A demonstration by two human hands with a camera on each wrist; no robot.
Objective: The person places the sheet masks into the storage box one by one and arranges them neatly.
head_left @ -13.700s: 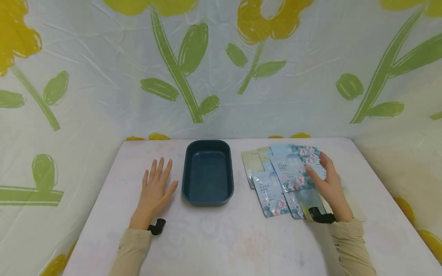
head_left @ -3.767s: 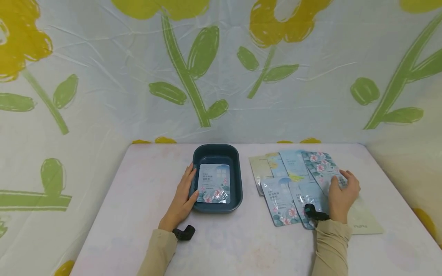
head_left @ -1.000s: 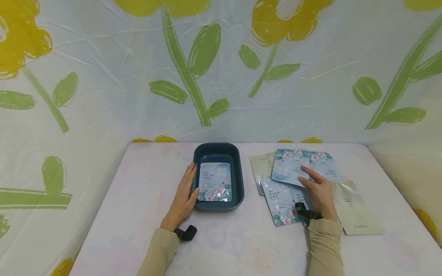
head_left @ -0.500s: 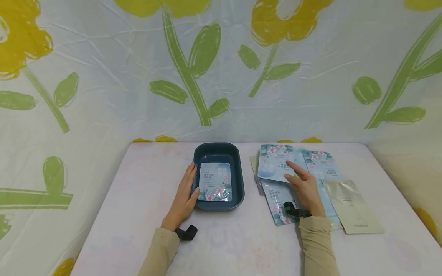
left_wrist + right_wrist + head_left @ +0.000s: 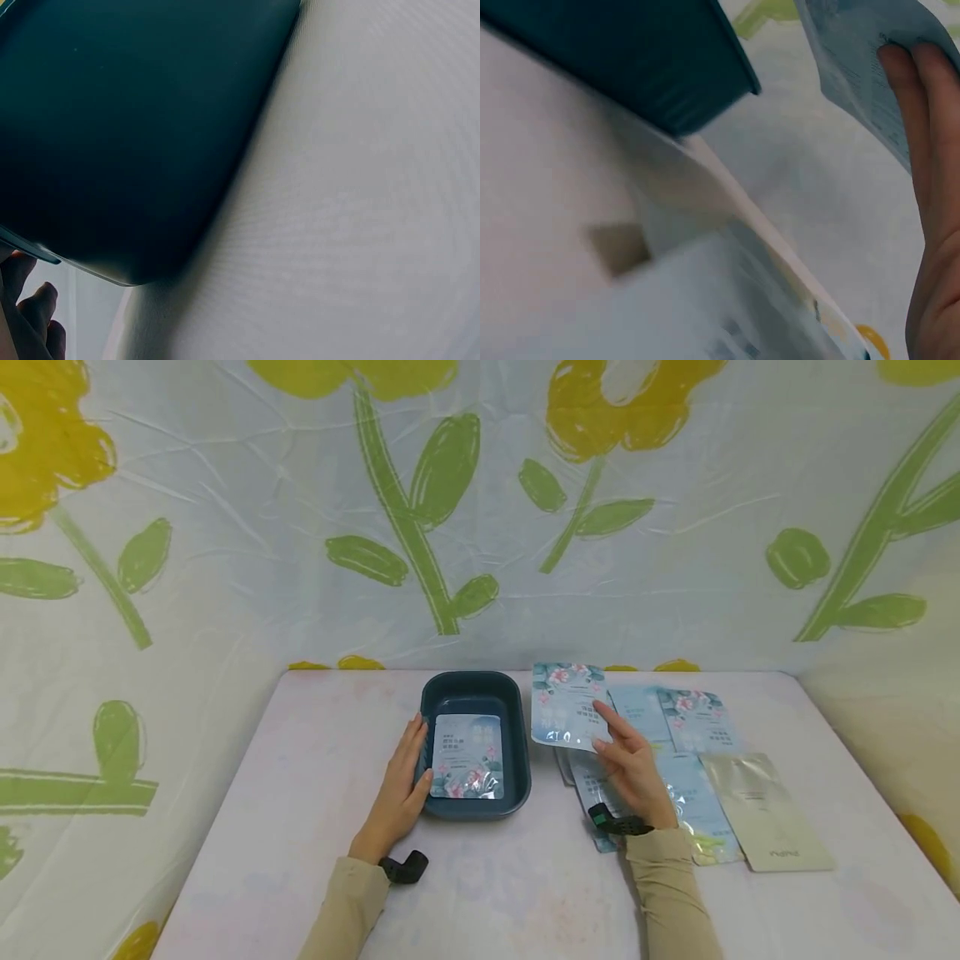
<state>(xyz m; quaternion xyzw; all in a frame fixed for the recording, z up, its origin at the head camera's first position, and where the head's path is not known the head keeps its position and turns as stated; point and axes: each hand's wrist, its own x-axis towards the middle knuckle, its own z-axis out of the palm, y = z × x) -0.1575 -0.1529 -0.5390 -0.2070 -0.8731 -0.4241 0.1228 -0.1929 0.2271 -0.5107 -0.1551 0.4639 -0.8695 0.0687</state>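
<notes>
My right hand [image 5: 637, 772] pinches a blue floral sachet [image 5: 568, 706] by its right edge, holding it raised between the dark teal tray [image 5: 522, 735] and the pile. In the right wrist view two fingertips [image 5: 900, 67] press against a face of that sachet [image 5: 847, 75]. One similar sachet [image 5: 467, 756] lies flat inside the tray. My left hand [image 5: 396, 793] rests along the tray's left side, fingers straight and thumb near the front corner. The left wrist view shows the tray's outer wall [image 5: 135, 135] close up, with fingertips [image 5: 37, 304] at lower left.
Right of the tray lies an overlapping pile: a silvery-green sachet [image 5: 765, 814], a pale blue one [image 5: 701, 806], a floral one [image 5: 697, 718] and others partly hidden by my right arm. A flower-printed cloth [image 5: 300, 593] rises behind the white table [image 5: 510, 893].
My right hand has lifted the floral sachet off the pile and carried it left toward the tray, uncovering the pale blue sachets. My left hand stays against the tray.
</notes>
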